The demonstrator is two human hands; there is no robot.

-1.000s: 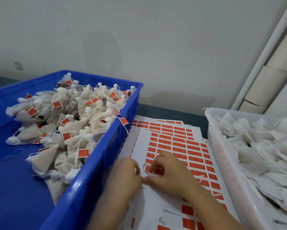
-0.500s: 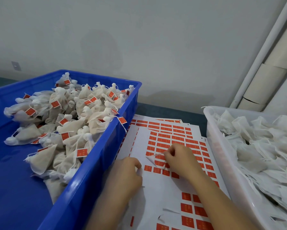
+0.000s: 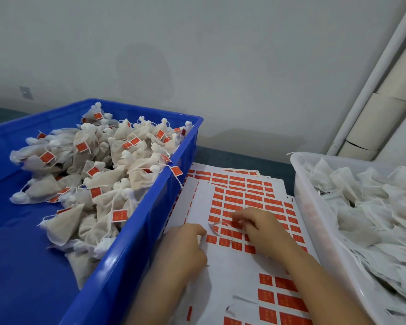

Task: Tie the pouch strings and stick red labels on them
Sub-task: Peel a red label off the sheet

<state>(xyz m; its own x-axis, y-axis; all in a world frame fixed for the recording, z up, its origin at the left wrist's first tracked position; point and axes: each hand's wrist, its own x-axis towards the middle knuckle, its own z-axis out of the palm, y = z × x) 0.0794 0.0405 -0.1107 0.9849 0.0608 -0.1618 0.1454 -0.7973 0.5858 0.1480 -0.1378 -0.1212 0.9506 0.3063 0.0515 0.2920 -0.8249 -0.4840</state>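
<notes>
A white sheet of red labels [image 3: 241,261] lies between two bins. My right hand [image 3: 263,228] pinches a red label [image 3: 231,223] whose left end curls up off the sheet. Just to its left, my left hand [image 3: 185,247] rests on the bare part of the sheet with its fingers curled and thumb pointing right; I see nothing held in it. Tied pouches [image 3: 117,174] with red labels on their strings are heaped in the blue bin [image 3: 150,207] on the left. Unlabelled white pouches [image 3: 373,207] with loose strings fill the white bin [image 3: 312,214] on the right.
More label sheets [image 3: 220,175] stick out from under the top one toward the wall. A white pipe [image 3: 373,78] and cardboard tubes [image 3: 385,113] lean in the right corner. The near-left part of the blue bin's floor [image 3: 21,266] is bare.
My right hand has drawn slightly right along the label row, lifting the label further off the sheet. My left hand has stayed on the sheet.
</notes>
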